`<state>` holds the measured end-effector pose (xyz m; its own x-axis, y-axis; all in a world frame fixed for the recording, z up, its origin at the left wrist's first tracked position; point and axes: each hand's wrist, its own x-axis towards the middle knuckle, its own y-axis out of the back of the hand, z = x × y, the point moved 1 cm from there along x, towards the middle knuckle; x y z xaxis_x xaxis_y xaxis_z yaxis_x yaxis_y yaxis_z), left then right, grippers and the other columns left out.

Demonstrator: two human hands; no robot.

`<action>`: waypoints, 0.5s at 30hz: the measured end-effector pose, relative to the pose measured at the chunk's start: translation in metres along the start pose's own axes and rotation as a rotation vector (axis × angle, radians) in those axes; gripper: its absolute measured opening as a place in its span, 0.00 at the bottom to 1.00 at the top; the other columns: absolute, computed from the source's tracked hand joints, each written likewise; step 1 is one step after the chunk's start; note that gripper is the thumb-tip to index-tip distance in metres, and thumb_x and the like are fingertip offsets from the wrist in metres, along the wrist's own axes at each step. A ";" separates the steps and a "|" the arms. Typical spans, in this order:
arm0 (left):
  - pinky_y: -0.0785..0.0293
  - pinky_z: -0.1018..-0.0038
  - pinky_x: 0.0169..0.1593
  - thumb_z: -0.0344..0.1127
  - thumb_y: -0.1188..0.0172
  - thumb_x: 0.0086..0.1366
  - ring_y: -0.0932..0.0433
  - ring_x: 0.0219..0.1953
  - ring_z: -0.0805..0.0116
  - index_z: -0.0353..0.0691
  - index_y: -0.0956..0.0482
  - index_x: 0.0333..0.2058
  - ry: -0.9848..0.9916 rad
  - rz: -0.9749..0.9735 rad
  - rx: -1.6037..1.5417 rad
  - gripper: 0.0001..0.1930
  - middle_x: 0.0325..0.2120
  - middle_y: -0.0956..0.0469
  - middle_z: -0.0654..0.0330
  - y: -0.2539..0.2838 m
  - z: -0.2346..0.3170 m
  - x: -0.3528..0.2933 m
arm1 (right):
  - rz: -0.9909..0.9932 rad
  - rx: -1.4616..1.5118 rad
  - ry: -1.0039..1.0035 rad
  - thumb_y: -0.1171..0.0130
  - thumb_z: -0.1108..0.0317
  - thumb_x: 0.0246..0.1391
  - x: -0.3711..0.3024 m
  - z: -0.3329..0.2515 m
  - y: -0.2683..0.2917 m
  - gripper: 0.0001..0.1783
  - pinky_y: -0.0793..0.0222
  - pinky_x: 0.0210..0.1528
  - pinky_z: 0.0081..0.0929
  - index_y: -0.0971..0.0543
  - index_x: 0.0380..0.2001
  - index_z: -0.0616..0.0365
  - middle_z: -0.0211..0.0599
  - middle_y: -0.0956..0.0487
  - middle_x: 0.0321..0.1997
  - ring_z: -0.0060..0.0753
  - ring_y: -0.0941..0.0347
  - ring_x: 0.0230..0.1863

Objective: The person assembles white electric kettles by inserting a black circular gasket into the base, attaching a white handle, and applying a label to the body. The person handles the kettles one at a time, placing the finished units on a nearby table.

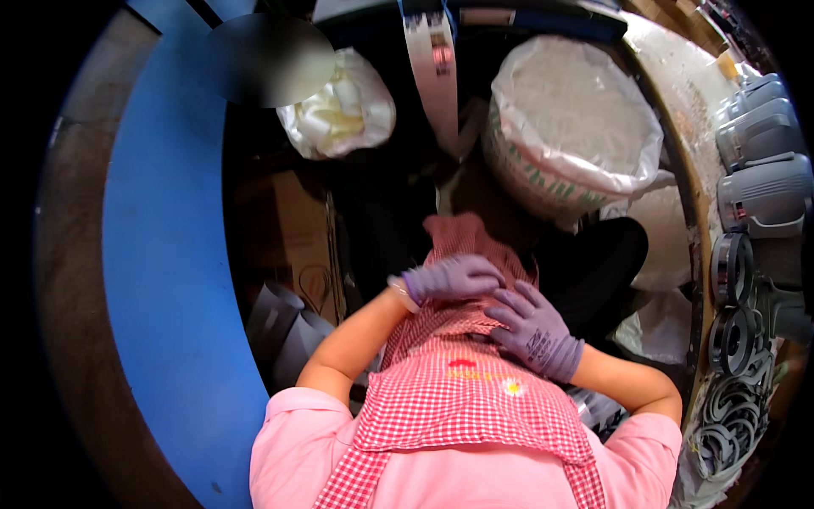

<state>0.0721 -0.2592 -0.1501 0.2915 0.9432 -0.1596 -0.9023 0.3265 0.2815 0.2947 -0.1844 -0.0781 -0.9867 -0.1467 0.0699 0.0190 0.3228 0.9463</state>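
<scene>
My left hand (455,278), in a purple-grey glove, rests over the lap of a red-and-white checked apron (475,382). Its fingers are loosely bent and point right, with no object seen in them. Just right of it and a little nearer, my right hand (538,331) wears a matching glove. Those fingers are spread on the apron and nothing is in them. The fingertips of both hands come close together; whether they touch I cannot tell.
A large lined tub (577,110) stands ahead right, and a bag of pale pieces (339,114) ahead left. Down the left runs a blue surface (170,254). Grey plastic housings (767,195), ring parts (733,339) and curved pieces (729,424) line the right-hand bench.
</scene>
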 end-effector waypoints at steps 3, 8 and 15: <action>0.29 0.61 0.63 0.47 0.46 0.73 0.21 0.58 0.49 0.39 0.21 0.59 0.163 -0.256 0.116 0.23 0.55 0.19 0.48 -0.038 -0.031 0.025 | -0.099 -0.060 -0.056 0.31 0.50 0.41 -0.006 -0.012 -0.009 0.18 0.48 0.75 0.60 0.15 0.34 0.47 0.35 0.22 0.59 0.47 0.34 0.68; 0.28 0.58 0.61 0.51 0.48 0.71 0.21 0.57 0.47 0.42 0.18 0.55 0.093 -0.376 0.096 0.24 0.53 0.18 0.46 -0.053 -0.072 0.047 | -0.044 -0.104 -0.145 0.30 0.49 0.40 0.000 -0.022 -0.027 0.20 0.52 0.76 0.62 0.13 0.34 0.49 0.33 0.21 0.54 0.43 0.34 0.68; 0.28 0.57 0.61 0.59 0.49 0.70 0.21 0.57 0.46 0.40 0.19 0.55 0.273 -0.380 0.252 0.30 0.54 0.19 0.44 -0.062 -0.087 0.042 | 0.246 0.100 -0.076 0.30 0.53 0.51 -0.009 -0.048 0.068 0.13 0.28 0.61 0.41 0.11 0.33 0.50 0.31 0.16 0.50 0.39 0.24 0.58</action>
<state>0.1128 -0.2455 -0.2562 0.4595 0.7160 -0.5255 -0.6348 0.6786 0.3696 0.3132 -0.2062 0.0012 -0.9636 0.0166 0.2669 0.2478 0.4310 0.8677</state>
